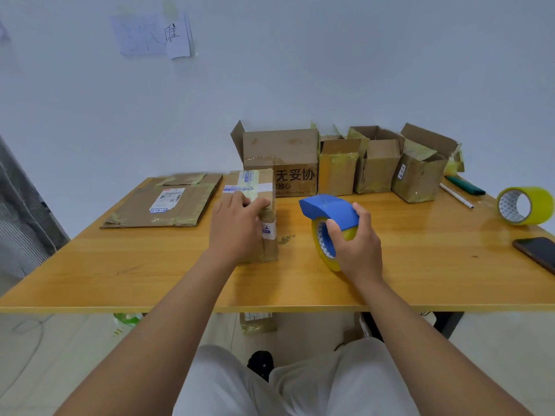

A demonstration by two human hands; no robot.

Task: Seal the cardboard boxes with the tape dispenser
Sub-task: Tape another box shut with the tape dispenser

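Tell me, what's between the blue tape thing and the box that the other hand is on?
Only bare table, seen from the head camera.

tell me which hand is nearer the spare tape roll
Right. The right hand grips the dispenser mid-table, a clear stretch from the spare tape roll at the far right; the left hand rests on a box farther left.

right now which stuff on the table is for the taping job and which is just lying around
For the job: tape dispenser in the right hand; small box under the left hand; open boxes.

Lying about: spare tape roll, phone, pen, flattened cardboard.
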